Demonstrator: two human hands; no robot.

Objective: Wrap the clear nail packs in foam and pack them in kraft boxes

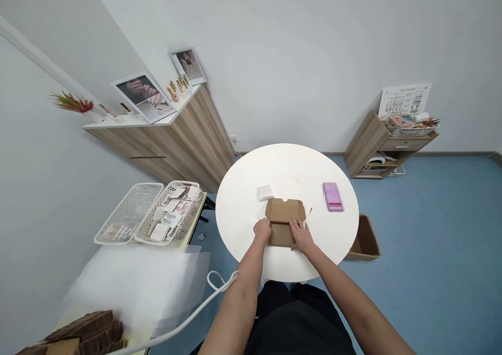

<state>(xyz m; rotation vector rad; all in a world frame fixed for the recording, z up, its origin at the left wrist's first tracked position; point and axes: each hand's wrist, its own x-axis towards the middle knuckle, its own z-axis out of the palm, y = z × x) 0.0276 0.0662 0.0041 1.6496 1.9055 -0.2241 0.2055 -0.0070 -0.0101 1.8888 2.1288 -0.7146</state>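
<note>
A brown cardboard mailer box (280,235) sits near the front of the round white table (239,208), with its lid (285,210) folded up and back. My left hand (262,229) grips the box's left side. My right hand (300,236) lies over its right side, with the fingers on the cardboard. Behind the box is a small white square packet (265,192). A pink flat item (333,196) lies to the right, its surface blurred out. The inside of the box is partly hidden by the lid and my hands.
Left of the table stand white mesh baskets (169,214), one holding several printed cards. A flat cardboard stack (84,336) lies at the lower left beside a clear plastic sheet (133,287). A white cable (188,313) runs nearby. An open cardboard box (364,238) stands on the floor to the right.
</note>
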